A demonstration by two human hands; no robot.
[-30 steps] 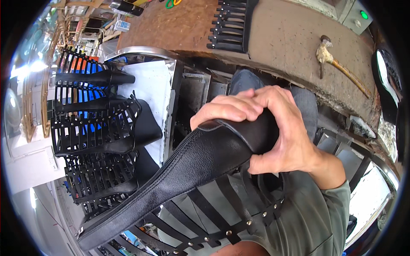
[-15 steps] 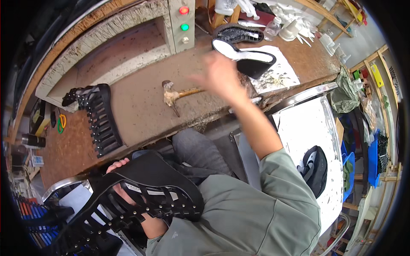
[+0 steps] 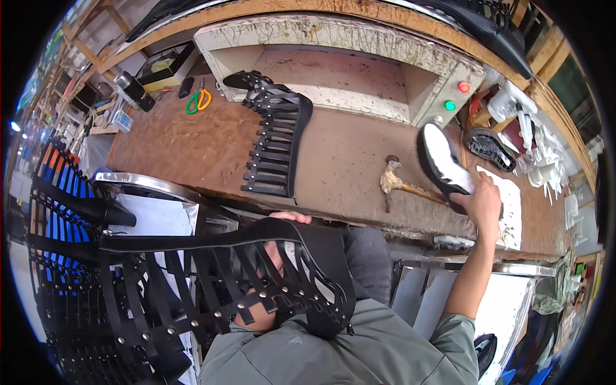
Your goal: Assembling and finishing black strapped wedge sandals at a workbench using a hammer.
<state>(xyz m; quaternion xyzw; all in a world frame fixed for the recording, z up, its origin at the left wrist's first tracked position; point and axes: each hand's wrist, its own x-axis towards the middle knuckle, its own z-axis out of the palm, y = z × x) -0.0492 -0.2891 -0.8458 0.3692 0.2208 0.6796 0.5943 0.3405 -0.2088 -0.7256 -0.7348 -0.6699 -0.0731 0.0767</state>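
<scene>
Across my lap lies a tall black strappy boot upper [image 3: 321,247] with a row of metal studs and open slots between the straps. My left hand [image 3: 274,256] is wrapped round it, its fingertips showing over the top edge and the palm partly seen through the slots. Over the right of the bench, my right hand [image 3: 482,202] grips the near end of a black shoe sole [image 3: 443,154], whose white upper face is turned up. A worn hammer [image 3: 410,187] lies on the bench just left of that hand. A white sheet [image 3: 513,221] is under and beside the hand.
A second strappy boot upper [image 3: 304,128] lies on the bench [image 3: 192,144], with scissors [image 3: 200,101] to its left. Behind stands a pale box-like machine [image 3: 321,29] with red and green buttons. A treaded sole [image 3: 489,147] rests at the right; more strappy uppers [image 3: 58,237] hang at the left.
My view has swung left. My right hand, blurred and beside the soles before, now has hold of one sole and lifts it. The left hand still holds the boot upper.
</scene>
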